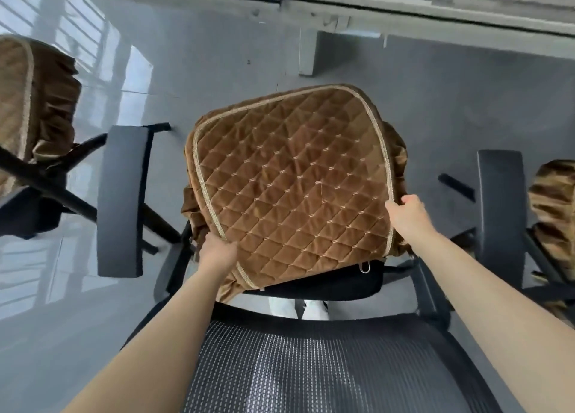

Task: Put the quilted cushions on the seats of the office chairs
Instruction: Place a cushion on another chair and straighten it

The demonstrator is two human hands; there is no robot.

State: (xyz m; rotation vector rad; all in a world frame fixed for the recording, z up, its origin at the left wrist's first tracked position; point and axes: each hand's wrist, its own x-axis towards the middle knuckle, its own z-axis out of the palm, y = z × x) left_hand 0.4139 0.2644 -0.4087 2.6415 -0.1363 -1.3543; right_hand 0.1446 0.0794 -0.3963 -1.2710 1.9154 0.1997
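A: Listed left to right from the chair seat (pixel 329 283) — what is held?

B: Left hand (pixel 217 252) — fingers clenched on the quilted cushion (pixel 289 182), near-left corner. The cushion is laid over the seat, rear edge lifted. Right hand (pixel 407 213) — the right edge is gripped.

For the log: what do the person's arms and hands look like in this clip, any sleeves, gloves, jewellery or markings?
Both forearms are bare as far up as the frame shows; no sleeve or cuff is in view. The left hand and the right hand wear no gloves. No watch, bracelet or wristband shows on either wrist, and no ring can be made out. No markings are visible on either arm.
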